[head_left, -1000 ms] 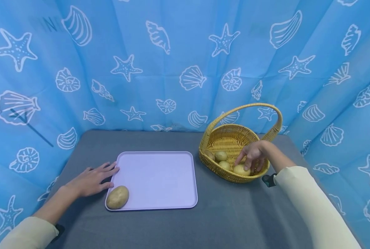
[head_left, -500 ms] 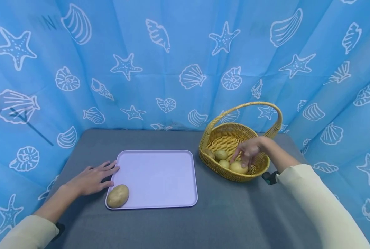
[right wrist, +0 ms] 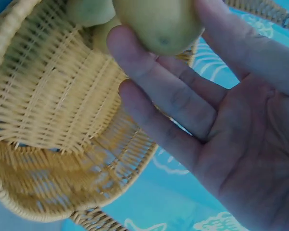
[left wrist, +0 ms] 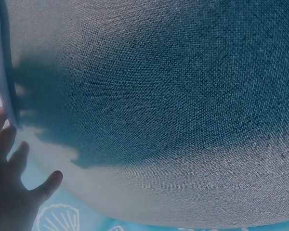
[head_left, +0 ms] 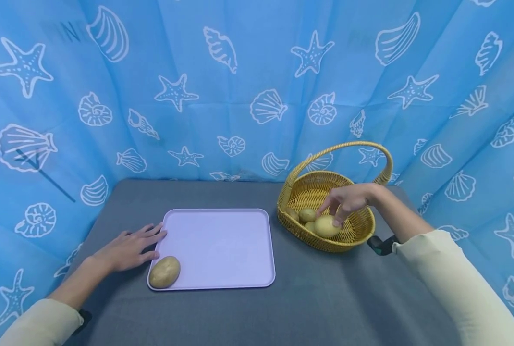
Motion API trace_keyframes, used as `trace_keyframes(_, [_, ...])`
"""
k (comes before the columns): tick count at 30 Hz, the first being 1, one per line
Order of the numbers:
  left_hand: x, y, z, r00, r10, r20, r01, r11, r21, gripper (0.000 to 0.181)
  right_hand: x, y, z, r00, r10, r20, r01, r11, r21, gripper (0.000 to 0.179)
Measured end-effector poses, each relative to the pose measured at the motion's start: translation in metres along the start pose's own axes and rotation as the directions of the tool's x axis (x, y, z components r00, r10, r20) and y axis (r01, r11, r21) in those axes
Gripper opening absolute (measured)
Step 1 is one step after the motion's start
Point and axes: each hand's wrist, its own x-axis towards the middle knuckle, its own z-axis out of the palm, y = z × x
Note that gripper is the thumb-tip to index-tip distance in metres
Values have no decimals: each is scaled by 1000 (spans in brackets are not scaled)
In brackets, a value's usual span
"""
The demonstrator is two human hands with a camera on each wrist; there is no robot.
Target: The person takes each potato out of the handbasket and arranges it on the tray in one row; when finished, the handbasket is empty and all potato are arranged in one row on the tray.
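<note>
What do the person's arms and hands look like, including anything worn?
The left hand and right hand are bare, without gloves. The left sleeve and right sleeve are plain pale cream, with no markings visible. Partly visible are a dark left wrist device and a dark right wrist device, the latter with a greenish patch.

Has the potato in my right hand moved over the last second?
Yes, in the head view the potato has shifted left and upward against the basket.

Right hand (right wrist: 226, 125), palm visible, pinches potato (right wrist: 159, 24) between thumb and fingers; two more potatoes (right wrist: 89, 9) in wicker basket (right wrist: 58, 91), partly hidden; blue cloth (right wrist: 176, 197), white prints, beyond.
</note>
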Motion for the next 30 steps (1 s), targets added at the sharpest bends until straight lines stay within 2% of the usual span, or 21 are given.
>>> trace_keyframes(2, [0,2,-2,1000,-8,13,8,1000,-8,64,1,-5,1,1000,-21,-11,21,1000,-3,56])
trace_keyframes(8, [-1,6,-5,999,-30,35,30,1000,-5,65,16,-28,12,987,-161,-20,159,986,-56,53])
trace_keyframes(18, [1,2,-2,999,-25,38,25,1000,-12,66,69,-72,52,953,-300,-32,293,946,-139,49])
trace_keyframes(21, [1,2,-1,999,-24,36,24,1000,-18,67,88,-80,66,945,-326,-40,321,943,-90,50])
trace_keyframes(25, [0,2,-1,999,-26,35,26,999,-18,68,118,-87,89,916,-394,-77,393,919,-29,49])
trace_keyframes(30, [0,1,-2,999,-26,30,26,999,-23,67,153,-95,115,877,-457,-147,461,887,-7,49])
